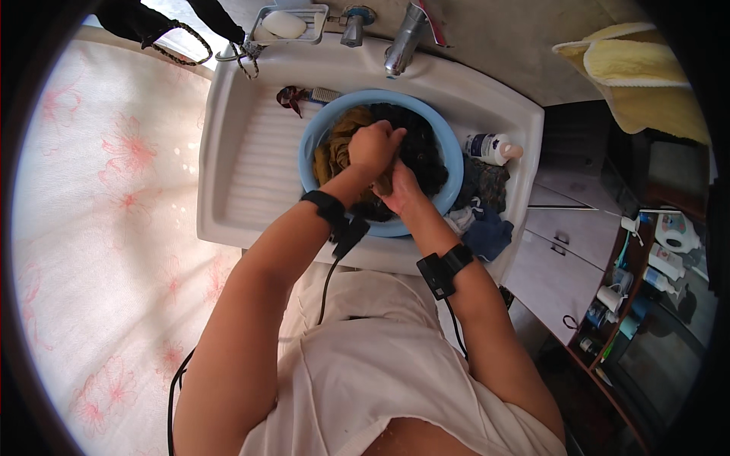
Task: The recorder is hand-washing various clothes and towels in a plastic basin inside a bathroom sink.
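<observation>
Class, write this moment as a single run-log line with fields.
left hand: grip shut on mustard cloth | right hand: gripping same cloth | place: blue basin in white sink | nearby: white bottle, soap bar

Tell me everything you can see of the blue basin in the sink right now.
The blue basin is round, pale blue and looks like plastic. It sits upright in the white sink, below the tap. It is full of dark and mustard-coloured laundry. The left hand and right hand are inside it, gripping the cloth. More clothes lie against its right side.
</observation>
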A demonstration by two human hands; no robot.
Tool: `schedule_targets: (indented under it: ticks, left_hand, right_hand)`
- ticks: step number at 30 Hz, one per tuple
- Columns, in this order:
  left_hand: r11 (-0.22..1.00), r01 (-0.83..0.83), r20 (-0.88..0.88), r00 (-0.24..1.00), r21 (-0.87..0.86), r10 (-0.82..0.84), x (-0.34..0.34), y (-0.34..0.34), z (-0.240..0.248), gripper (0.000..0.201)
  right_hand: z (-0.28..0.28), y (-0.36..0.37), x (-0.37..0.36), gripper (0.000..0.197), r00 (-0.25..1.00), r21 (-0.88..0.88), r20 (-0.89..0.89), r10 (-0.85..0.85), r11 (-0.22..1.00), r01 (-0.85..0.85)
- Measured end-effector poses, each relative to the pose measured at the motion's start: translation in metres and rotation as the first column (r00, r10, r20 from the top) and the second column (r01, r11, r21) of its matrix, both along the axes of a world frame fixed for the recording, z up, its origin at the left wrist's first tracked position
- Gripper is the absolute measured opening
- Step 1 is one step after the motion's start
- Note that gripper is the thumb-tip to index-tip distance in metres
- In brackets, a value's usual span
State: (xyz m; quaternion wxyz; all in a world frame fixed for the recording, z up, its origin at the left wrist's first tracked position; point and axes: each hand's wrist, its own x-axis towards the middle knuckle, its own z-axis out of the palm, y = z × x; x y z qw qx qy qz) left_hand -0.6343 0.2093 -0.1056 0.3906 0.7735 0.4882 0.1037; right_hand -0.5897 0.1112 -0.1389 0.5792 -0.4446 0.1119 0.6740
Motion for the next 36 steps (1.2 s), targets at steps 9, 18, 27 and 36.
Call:
schedule_targets:
  ticks: [9,18,27,36]
  left_hand:
    - [0.998,0.045,0.161,0.986,-0.05,-0.036,0.01,-0.015,0.008,0.034]
    - [0.841,0.403,0.474,0.856,-0.362,-0.207,-0.05,0.012,-0.026,0.051]
    - [0.851,0.291,0.367,0.922,-0.438,-0.126,-0.043,0.016,0.002,0.039]
    - [0.925,0.365,0.164,0.911,0.109,-0.379,-0.016,-0.024,0.009,0.036]
  right_hand:
    - [-0.004,0.007,0.026,0.04,0.992,-0.026,-0.05,-0.117,0.993,0.116]
    - [0.034,0.001,0.093,0.033,0.975,0.29,-0.212,-0.068,0.948,0.129]
    - [0.008,-0.016,0.058,0.047,0.992,-0.016,0.12,0.033,0.999,-0.032]
    - [-0.041,-0.001,0.004,0.048,0.997,0.041,-0.008,-0.074,0.996,0.075]
